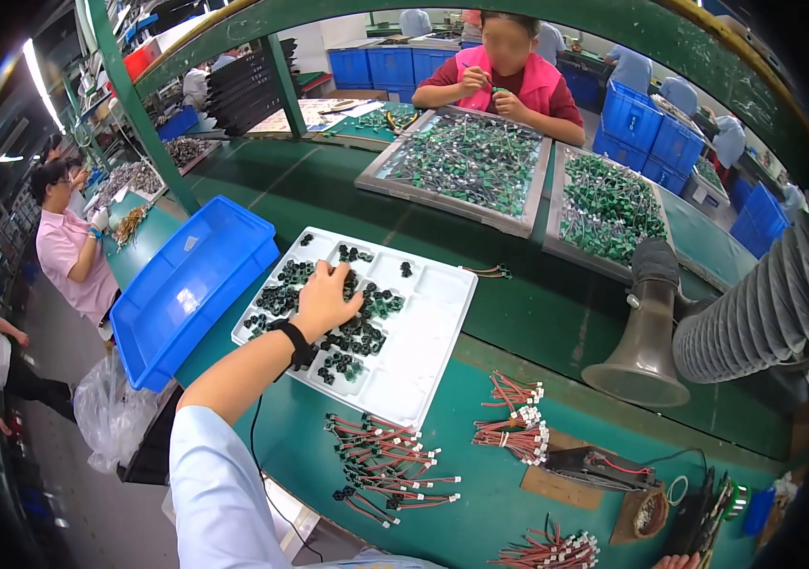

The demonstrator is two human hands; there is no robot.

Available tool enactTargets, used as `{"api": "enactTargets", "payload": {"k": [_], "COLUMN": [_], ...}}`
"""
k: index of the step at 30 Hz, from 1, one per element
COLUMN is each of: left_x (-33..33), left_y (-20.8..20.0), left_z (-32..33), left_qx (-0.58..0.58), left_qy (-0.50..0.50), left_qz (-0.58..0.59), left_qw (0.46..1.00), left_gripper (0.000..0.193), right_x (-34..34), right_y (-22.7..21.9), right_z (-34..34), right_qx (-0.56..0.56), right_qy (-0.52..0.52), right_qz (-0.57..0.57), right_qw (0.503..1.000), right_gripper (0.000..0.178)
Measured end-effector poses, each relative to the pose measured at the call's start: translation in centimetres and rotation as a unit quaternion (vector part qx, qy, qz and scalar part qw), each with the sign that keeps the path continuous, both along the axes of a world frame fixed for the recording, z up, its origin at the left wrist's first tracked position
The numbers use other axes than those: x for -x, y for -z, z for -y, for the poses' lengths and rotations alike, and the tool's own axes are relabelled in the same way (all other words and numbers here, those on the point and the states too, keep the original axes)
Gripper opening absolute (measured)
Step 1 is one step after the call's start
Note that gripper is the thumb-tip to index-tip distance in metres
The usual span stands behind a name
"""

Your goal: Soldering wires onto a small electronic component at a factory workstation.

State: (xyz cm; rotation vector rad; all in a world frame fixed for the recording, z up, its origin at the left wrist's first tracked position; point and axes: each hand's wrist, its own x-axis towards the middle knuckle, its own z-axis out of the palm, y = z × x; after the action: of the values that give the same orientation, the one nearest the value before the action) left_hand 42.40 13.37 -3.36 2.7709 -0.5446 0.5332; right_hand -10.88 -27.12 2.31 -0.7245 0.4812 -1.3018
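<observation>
My left hand (327,302), with a black band at the wrist, reaches into a white compartmented tray (428,356). Its fingers are bent and apart, their tips among small black components (276,300) piled in the tray's left and middle compartments. Whether a piece is between the fingertips cannot be made out. Only a few fingers of my right hand (677,561) show at the lower edge, beside dark hand tools (708,531); what they hold is hidden. Below the tray lie red-and-black wire leads (390,465) with white connectors and dark ends.
An empty blue bin (191,289) adjoins the tray's left side. More wire bundles (518,431) lie right, near a soldering fixture (603,469). A fume funnel (646,332) with grey hose hangs at right. Across the bench, a person handles green parts behind filled trays (466,166).
</observation>
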Motion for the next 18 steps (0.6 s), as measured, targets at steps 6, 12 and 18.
{"api": "enactTargets", "payload": {"k": [6,12,18], "left_x": [-0.1,0.1,-0.2], "left_y": [0.1,-0.4,-0.8], "left_z": [0.3,0.2,0.3], "left_qx": [0.014,0.019,0.029], "left_qy": [0.005,0.011,0.032], "left_qz": [-0.009,-0.015,0.001], "left_qw": [1.0,1.0,0.999], "left_gripper": [0.04,0.033,0.026], "right_x": [0.3,0.6,1.2], "right_y": [-0.2,0.2,1.1], "right_z": [-0.4,-0.8,-0.6], "right_qx": [0.001,0.034,0.066], "right_qy": [0.065,0.079,0.074], "right_qz": [-0.033,-0.046,-0.058], "right_qw": [0.997,0.995,0.993], "right_gripper": [0.018,0.016,0.013]}}
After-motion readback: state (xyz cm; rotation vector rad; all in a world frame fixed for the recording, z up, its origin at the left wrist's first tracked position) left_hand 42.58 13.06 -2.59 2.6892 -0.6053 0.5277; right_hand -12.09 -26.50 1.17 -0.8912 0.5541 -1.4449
